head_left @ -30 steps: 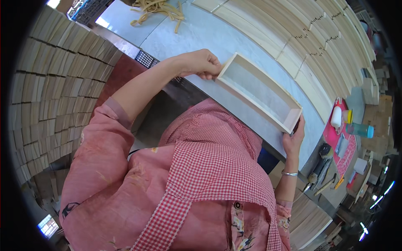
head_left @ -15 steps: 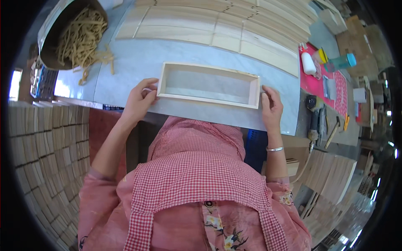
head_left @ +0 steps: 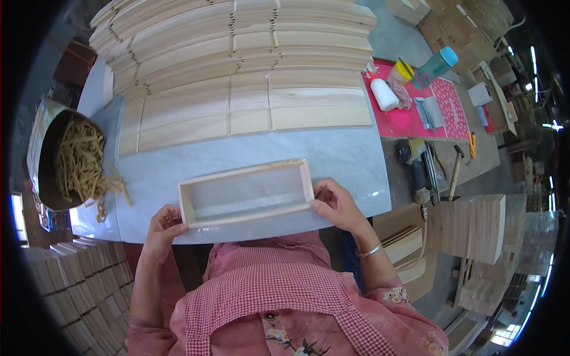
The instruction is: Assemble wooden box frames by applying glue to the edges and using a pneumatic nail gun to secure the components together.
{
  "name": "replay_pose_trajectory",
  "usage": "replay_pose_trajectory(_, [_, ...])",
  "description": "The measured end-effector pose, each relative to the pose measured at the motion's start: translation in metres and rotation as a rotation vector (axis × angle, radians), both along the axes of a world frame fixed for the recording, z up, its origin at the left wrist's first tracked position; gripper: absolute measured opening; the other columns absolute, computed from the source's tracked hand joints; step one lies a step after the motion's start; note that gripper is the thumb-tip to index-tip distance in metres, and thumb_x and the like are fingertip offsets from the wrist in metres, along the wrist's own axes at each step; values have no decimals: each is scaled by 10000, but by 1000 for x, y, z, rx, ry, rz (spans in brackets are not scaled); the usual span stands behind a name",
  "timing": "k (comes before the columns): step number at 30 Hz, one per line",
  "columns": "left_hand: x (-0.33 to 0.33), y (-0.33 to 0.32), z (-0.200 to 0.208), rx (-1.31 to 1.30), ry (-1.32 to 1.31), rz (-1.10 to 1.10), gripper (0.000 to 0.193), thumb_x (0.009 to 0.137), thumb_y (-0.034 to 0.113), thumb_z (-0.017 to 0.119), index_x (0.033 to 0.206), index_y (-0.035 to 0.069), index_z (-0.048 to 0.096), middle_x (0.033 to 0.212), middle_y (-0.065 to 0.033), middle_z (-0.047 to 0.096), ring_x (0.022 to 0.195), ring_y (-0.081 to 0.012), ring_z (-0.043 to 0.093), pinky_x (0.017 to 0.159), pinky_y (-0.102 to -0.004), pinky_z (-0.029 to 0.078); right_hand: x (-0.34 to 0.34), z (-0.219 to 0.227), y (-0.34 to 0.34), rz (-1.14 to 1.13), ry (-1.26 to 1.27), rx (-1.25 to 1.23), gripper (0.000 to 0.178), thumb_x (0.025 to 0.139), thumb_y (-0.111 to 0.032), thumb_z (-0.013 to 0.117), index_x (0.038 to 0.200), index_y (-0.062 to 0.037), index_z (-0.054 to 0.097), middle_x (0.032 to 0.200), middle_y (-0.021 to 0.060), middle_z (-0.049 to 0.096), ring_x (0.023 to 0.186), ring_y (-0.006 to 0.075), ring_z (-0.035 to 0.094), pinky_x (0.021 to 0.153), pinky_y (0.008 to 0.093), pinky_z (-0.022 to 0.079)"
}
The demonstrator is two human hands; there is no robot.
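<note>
Two hands [head_left: 161,230] [head_left: 339,205] touch one wooden frame [head_left: 252,216], one at each end.

You wear a pink shirt [head_left: 237,338] under an apron [head_left: 270,291] in fine red-and-white gingham, its top edge dipping in a wide curve. Its 2 broad straps, a left strap [head_left: 198,341] and a right strap [head_left: 362,329], carry the same check. Between them, your shirt front shows 1 round, dark button [head_left: 270,316] and, below it, a printed white flower [head_left: 277,334] with dark, pointed leaf shapes. More pale flowers dot your right sleeve [head_left: 409,323]. Your right wrist has 1 shiny, silver-coloured bangle [head_left: 369,251]. Your left hand [head_left: 164,228] and right hand [head_left: 337,204] are bare.
</note>
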State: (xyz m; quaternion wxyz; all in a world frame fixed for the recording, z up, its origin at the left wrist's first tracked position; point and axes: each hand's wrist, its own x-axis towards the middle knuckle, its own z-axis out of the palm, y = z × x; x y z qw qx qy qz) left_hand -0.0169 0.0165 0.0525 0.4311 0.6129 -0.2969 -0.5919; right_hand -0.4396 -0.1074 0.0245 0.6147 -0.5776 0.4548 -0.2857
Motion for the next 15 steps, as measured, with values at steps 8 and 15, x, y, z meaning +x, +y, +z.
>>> replay_pose_trajectory(8, [16, -18, 3, 159, 92, -88, 353, 726, -122, 723, 1035, 35, 655, 980, -64, 650, 869, -159, 593, 853, -272, 485, -9, 22, -29, 234, 162, -5, 259, 856, -83, 725, 1087, -38, 617, 896, 32, 607, 721, 117, 538, 663, 238, 459])
replay_pose_trajectory(15, [2, -11, 10, 127, 41, -5, 363, 702, -124, 714, 1022, 41, 664, 939, -64, 651, 819, -172, 605, 822, -288, 506, -100, 11, -209, -547, 816, -997, 454, 851, -248, 745, 1192, 9, 591, 1185, 184, 624, 1029, 335, 608, 916, 394, 500])
